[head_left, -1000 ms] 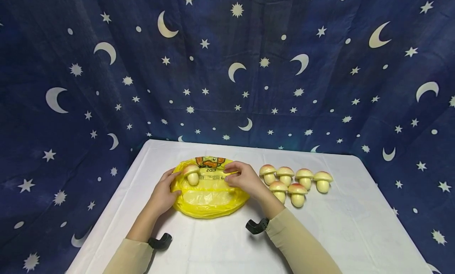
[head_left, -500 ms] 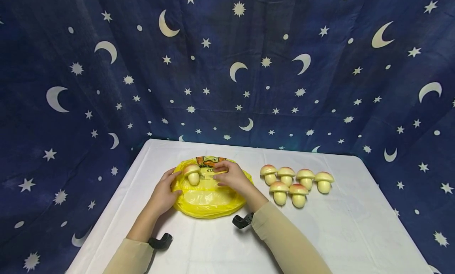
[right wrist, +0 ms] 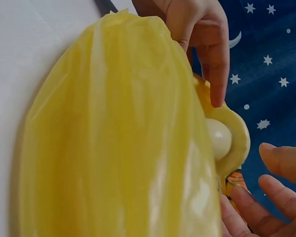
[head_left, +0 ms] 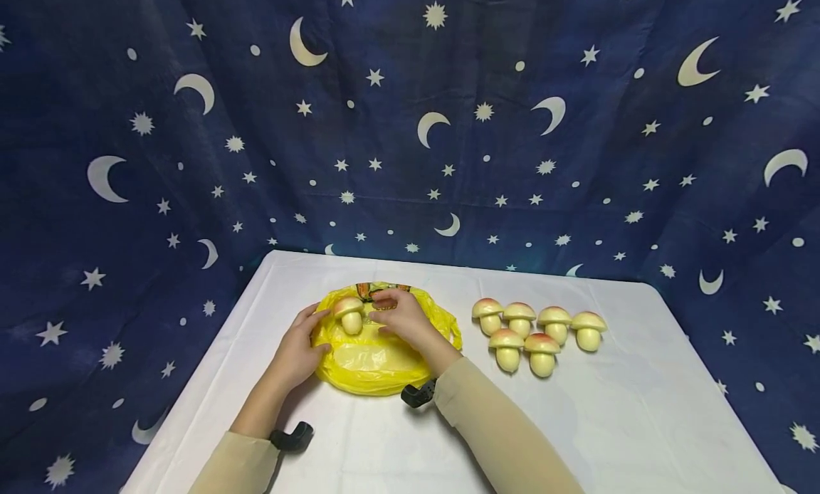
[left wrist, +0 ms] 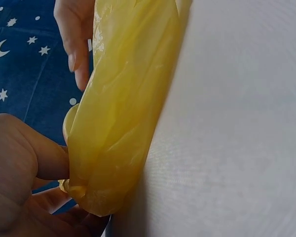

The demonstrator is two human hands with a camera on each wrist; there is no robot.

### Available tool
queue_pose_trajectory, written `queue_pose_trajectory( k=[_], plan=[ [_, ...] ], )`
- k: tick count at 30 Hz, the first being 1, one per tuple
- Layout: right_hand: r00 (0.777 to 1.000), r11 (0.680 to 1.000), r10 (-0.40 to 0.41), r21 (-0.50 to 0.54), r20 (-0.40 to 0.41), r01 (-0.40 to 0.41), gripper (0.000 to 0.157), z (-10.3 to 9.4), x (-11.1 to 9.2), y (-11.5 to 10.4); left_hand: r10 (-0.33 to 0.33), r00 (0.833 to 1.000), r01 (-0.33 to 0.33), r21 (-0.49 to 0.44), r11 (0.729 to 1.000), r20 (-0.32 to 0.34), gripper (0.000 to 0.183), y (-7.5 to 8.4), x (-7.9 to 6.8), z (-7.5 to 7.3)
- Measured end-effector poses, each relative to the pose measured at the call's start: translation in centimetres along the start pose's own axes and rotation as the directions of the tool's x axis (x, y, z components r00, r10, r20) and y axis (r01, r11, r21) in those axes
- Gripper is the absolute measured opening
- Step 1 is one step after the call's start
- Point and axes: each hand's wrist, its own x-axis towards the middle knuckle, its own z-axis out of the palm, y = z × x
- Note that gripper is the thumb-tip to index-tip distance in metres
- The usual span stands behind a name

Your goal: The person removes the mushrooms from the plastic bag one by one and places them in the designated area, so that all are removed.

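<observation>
A yellow plastic bag (head_left: pixel 374 359) lies on the table, puffed into a rounded shape with a printed picture at its far edge. On its left part sits a toy mushroom (head_left: pixel 350 316) with a reddish-yellow cap and pale stem. My left hand (head_left: pixel 297 348) holds the bag's left edge; in the left wrist view, its thumb lies against the yellow film with fingers beneath. Over the bag, right of that mushroom, my right hand (head_left: pixel 406 325) has loosely bent, spread fingers with nothing between them. The right wrist view shows a gap between those fingers and the mushroom cap (right wrist: pixel 237 143).
To the right of the bag, several more toy mushrooms (head_left: pixel 541 355) stand in two rows on the white-covered table (head_left: pixel 640 408). A dark blue curtain (head_left: pixel 384 124) with moons and stars surrounds the table. Each wrist wears a black camera mount (head_left: pixel 292 437).
My right hand has moved left across the bag toward the mushroom on it, uncovering the bag's right edge. My left hand stays at the left edge.
</observation>
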Motion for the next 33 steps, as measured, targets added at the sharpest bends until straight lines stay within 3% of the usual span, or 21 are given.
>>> queue_pose_trajectory(
  k=[11, 33],
  plan=[
    [0.999, 0.999, 0.027, 0.033, -0.042, -0.025, 0.039, 1.7, 1.3, -0.3, 0.021, 1.000, -0.021, 0.000, 1.000, -0.004, 0.068, -0.1, -0.1, 0.1],
    [0.999, 0.999, 0.008, -0.049, -0.052, -0.011, 0.040, 3.5, 2.7, -0.4, 0.020, 1.000, -0.020, 0.004, 1.000, -0.003, 0.067, -0.3, -0.1, 0.0]
  ],
)
